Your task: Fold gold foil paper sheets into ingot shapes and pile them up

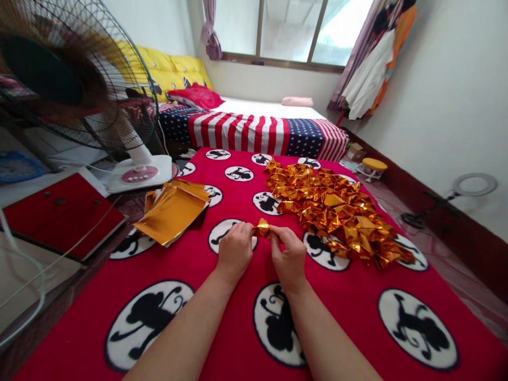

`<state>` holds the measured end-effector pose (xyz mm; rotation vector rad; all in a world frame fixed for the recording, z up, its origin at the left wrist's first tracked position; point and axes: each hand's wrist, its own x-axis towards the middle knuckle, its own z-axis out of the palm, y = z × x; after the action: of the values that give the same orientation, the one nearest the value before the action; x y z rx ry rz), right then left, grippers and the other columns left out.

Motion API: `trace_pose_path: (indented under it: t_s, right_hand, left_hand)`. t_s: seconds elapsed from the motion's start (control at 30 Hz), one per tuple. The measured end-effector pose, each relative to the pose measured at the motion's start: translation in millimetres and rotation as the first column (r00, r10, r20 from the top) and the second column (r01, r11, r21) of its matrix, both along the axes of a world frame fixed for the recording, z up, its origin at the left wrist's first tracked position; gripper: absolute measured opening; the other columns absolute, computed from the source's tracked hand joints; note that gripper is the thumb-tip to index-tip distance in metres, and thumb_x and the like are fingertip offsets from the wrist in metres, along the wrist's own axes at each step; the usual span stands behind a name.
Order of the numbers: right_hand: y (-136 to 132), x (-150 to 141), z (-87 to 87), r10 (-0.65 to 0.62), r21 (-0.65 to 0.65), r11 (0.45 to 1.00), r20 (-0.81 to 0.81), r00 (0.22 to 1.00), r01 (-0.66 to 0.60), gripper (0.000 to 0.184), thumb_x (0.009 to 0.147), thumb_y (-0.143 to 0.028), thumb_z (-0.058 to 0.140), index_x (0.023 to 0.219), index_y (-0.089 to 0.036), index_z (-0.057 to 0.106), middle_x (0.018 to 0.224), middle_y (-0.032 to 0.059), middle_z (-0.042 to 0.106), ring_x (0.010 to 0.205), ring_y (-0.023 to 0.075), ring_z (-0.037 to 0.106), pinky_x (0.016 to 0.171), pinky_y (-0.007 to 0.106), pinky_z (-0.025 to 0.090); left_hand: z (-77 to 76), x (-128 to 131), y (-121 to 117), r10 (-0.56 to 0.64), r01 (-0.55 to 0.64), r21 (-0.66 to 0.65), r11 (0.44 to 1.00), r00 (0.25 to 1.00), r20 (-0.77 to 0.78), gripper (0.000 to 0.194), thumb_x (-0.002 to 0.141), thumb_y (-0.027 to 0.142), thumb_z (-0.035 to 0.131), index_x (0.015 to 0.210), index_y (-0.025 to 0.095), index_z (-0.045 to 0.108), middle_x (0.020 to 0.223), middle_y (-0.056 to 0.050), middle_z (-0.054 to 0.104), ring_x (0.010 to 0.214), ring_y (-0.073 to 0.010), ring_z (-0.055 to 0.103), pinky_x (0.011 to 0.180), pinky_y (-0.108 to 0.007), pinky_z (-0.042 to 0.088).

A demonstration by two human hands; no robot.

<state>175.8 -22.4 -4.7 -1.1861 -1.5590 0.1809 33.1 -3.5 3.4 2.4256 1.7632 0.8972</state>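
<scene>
Between my hands is a small folded gold foil paper piece [262, 228], held just above the red cloth. My left hand [235, 247] pinches its left end, and my right hand [289, 253] pinches its right end between thumb and fingers. To the left lies a stack of flat gold foil paper sheets [174, 209], somewhat fanned out. On the right, several folded gold foil pieces [333, 203] of similar look sit in a wide heap of rough rows. The red cloth [222, 338] under it all carries black monkey figures in white ovals.
A standing fan [138, 172] is at the left beside a red panel [63, 211]. Behind the cloth is a bed with a striped and starred cover [246, 132]. A yellow stool [374, 165] and a ring light on a stand [474, 185] are on the floor at right.
</scene>
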Motion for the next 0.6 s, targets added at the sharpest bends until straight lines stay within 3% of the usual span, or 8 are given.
trace_pose_path:
  t_s: [0.6]
  right_hand:
    - [0.4, -2.0, -2.2, 0.007, -0.036, 0.999, -0.011, 1.000, -0.007, 0.022, 0.091, -0.016, 0.051, 0.100, -0.022, 0.070, 0.087, 0.0060, 0.069, 0.080, 0.0187, 0.065, 0.074, 0.031, 0.052]
  left_hand:
    - [-1.3, 1.4, 0.5, 0.010, -0.009, -0.012, 1.000, 1.000, 0.008, 0.025, 0.097, 0.019, 0.037, 0.085, 0.019, 0.059, 0.084, -0.008, 0.068, 0.082, -0.0220, 0.063, 0.067, -0.030, 0.042]
